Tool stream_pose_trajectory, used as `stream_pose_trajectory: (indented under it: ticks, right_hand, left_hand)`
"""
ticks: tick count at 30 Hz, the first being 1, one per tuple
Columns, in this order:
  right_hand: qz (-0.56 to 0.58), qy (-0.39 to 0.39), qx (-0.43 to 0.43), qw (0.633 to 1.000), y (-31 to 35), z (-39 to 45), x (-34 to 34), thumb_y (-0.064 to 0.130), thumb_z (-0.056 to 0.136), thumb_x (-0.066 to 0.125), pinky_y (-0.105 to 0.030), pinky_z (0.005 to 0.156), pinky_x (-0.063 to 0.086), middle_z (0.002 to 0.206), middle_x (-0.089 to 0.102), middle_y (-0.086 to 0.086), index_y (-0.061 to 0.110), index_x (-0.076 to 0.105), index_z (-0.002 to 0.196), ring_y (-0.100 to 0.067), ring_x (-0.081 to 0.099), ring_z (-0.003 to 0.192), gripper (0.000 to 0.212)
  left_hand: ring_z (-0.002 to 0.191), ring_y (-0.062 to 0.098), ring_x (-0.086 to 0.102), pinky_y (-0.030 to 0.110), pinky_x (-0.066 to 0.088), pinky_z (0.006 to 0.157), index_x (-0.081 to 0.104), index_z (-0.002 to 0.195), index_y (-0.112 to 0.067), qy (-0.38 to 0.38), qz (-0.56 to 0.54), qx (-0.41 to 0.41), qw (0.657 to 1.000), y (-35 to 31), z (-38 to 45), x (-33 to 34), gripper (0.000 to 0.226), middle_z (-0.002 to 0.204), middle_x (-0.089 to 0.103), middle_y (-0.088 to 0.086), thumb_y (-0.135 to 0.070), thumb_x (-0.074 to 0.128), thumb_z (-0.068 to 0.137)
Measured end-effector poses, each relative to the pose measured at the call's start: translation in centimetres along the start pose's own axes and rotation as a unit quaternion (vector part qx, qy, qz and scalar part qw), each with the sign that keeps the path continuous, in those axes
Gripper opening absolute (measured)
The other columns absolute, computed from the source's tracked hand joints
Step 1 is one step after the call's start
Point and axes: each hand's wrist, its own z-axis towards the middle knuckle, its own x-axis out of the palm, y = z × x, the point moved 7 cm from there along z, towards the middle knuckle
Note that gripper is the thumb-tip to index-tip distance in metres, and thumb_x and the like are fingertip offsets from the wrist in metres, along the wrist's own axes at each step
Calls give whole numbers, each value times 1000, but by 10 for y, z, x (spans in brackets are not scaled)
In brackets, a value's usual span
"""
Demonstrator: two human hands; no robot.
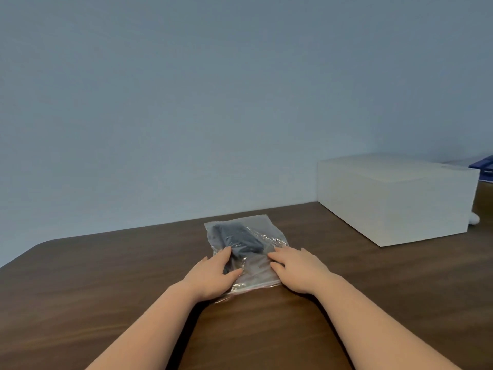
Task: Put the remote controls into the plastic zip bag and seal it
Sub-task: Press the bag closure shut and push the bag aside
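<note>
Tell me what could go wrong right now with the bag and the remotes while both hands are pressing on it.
Possible risks:
1. The zip edge of the plastic zip bag looks crinkled between the left hand and right hand, so the seal may close only partly.
2. The dark remote controls bulge the plastic, and trapped air could pop the strip open.
3. The bag lies on a smooth table and may slide under pressure.

Two bare forearms reach in from the near edge of the dark brown wooden table (106, 276), with no sleeves, watch or rings visible. The left hand (213, 276) and right hand (298, 271) are ungloved, fingers short and rounded.
</note>
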Motion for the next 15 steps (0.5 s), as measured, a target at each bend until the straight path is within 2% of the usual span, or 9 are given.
stream_pose_trajectory:
  ticks: [8,15]
  right_hand:
    - [-22,-7,44,999,-65,0,-18,32,100,25,-45,116,16,144,45,1,26,47,132,-19,41,132,40]
    - [-37,-23,85,995,-119,12,-33,28,100,24,-44,116,15,141,48,-1,22,51,128,-18,38,133,39]
  left_hand:
    - [140,22,23,36,8,117,14,143,-22,22,7,47,999,-46,55,21,59,154,22,1,-44,37,94]
    - [136,25,31,38,10,117,23,140,-19,33,9,83,996,-88,100,37,53,151,32,4,-41,37,94]
